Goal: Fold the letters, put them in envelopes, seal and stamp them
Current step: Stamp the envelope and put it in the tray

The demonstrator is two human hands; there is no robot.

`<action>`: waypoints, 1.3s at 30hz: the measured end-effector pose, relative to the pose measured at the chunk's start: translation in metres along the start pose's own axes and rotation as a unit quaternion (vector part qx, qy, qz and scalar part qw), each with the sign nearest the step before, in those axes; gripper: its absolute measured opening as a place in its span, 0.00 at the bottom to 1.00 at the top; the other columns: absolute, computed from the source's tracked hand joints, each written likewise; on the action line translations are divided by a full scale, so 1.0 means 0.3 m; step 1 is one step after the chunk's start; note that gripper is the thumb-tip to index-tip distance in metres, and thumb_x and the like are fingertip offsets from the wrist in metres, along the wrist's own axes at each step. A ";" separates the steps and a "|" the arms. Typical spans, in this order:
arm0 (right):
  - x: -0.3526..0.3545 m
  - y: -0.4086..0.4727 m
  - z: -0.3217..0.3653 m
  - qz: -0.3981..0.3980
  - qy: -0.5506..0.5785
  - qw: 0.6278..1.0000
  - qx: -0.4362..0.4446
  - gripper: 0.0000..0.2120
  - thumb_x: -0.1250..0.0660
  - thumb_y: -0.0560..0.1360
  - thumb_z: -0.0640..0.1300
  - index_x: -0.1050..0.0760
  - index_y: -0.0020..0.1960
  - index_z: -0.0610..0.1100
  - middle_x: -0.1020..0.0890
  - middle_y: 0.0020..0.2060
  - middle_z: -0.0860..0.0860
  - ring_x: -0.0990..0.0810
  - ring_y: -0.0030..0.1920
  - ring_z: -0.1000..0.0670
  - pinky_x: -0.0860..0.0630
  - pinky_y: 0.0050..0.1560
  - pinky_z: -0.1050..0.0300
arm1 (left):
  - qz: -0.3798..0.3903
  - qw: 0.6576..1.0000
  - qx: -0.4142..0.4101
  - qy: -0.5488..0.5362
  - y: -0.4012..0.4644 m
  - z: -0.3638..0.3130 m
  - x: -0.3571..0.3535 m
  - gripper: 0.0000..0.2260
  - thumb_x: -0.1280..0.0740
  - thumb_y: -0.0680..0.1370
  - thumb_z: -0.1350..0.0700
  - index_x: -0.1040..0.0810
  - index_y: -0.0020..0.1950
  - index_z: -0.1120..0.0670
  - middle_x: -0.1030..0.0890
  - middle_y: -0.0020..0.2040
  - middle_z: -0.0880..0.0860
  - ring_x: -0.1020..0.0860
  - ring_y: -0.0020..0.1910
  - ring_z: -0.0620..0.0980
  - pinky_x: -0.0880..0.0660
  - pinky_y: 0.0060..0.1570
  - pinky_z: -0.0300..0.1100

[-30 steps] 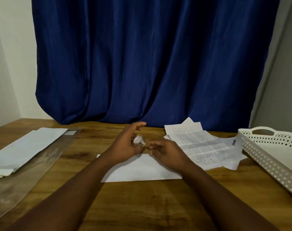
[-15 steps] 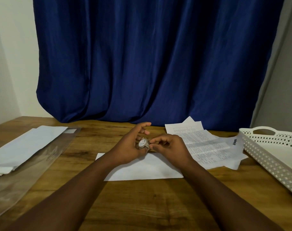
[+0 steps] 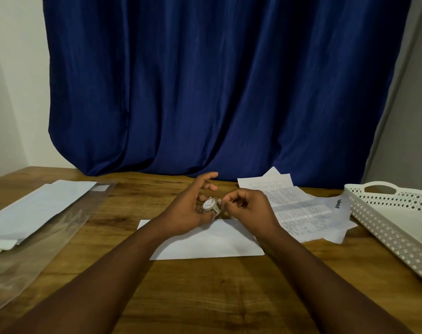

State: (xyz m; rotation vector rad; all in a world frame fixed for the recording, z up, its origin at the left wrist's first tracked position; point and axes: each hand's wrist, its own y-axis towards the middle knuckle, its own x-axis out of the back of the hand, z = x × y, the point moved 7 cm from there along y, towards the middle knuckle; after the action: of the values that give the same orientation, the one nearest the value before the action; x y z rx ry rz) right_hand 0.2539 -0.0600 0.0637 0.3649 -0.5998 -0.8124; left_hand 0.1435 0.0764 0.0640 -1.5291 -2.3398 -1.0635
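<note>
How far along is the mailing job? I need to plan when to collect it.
Early to midway, it seems. One white envelope lies flat on the table, apparently filled. In hand: the left hand holds a small tape roll while the right hand picks at its end, probably for sealing. Left: printed letters still unfolded, spare envelopes unused, and no stamp visible.

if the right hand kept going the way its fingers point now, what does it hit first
The right hand points leftward, its fingers pinched at the small tape roll held in the left hand. It would likely meet the roll first; they look about touching already.
</note>
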 end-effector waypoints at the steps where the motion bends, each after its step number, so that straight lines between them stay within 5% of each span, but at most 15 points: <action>1: 0.006 0.001 -0.003 -0.008 0.012 1.000 -0.004 0.05 0.25 0.75 0.45 0.14 0.45 0.55 0.12 0.40 0.53 0.14 0.42 0.46 0.15 0.46 0.48 | -0.002 1.000 -0.002 0.001 -0.001 -0.004 0.004 0.47 0.21 0.71 0.67 0.37 0.75 0.30 0.26 0.65 0.41 0.20 0.54 0.43 0.17 0.51 0.42; 13: 0.042 0.012 -0.032 -0.059 0.089 0.993 -0.051 0.04 0.26 0.78 0.44 0.13 0.45 0.47 0.12 0.39 0.48 0.15 0.38 0.52 0.15 0.42 0.52 | -0.008 1.000 0.002 0.008 -0.003 -0.024 0.018 0.47 0.22 0.72 0.68 0.40 0.80 0.38 0.27 0.67 0.42 0.21 0.54 0.39 0.17 0.54 0.41; 16: 0.079 0.022 -0.035 -0.098 0.077 0.991 -0.046 0.05 0.26 0.78 0.45 0.14 0.44 0.48 0.13 0.38 0.52 0.16 0.37 0.57 0.19 0.37 0.64 | -0.018 1.000 0.006 0.021 -0.005 -0.004 0.035 0.46 0.21 0.72 0.66 0.40 0.81 0.39 0.27 0.66 0.43 0.22 0.54 0.43 0.18 0.55 0.42; 23: 0.092 0.026 -0.057 -0.088 0.028 0.994 -0.050 0.04 0.26 0.77 0.51 0.14 0.45 0.53 0.13 0.40 0.56 0.14 0.44 0.56 0.21 0.37 0.68 | -0.049 0.983 0.015 0.174 -0.003 0.083 0.096 0.43 0.25 0.74 0.67 0.41 0.82 0.43 0.30 0.68 0.48 0.27 0.57 0.34 0.31 0.55 0.23; 29: 0.109 0.025 -0.047 -0.071 -0.018 0.996 -0.045 0.06 0.26 0.79 0.47 0.15 0.43 0.52 0.14 0.38 0.60 0.15 0.43 0.61 0.24 0.34 0.74 | -0.034 0.966 0.067 0.246 -0.016 0.141 0.120 0.41 0.32 0.77 0.70 0.43 0.84 0.45 0.31 0.72 0.53 0.26 0.67 0.51 0.23 0.65 0.47; 35: 0.137 0.033 -0.047 -0.026 -0.127 0.991 -0.045 0.07 0.26 0.78 0.48 0.16 0.41 0.57 0.14 0.38 0.63 0.15 0.42 0.60 0.24 0.36 0.73 | -0.025 0.954 0.071 0.289 -0.018 0.121 0.117 0.39 0.32 0.77 0.69 0.43 0.84 0.48 0.35 0.78 0.54 0.31 0.73 0.53 0.27 0.69 0.46; 39: 0.135 0.036 -0.067 0.012 -0.226 0.973 -0.049 0.09 0.27 0.78 0.51 0.17 0.40 0.62 0.15 0.38 0.67 0.17 0.43 0.63 0.24 0.41 0.67 | -0.015 0.960 0.020 0.277 -0.016 0.053 0.091 0.37 0.29 0.79 0.60 0.42 0.84 0.47 0.36 0.80 0.51 0.34 0.77 0.51 0.30 0.74 0.50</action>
State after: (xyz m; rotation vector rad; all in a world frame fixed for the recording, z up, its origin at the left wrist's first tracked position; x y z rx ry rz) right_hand 0.2942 -0.0825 0.0681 0.0784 -0.9819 -0.9047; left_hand 0.1305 0.1056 0.0630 -1.0059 -1.9797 -1.2447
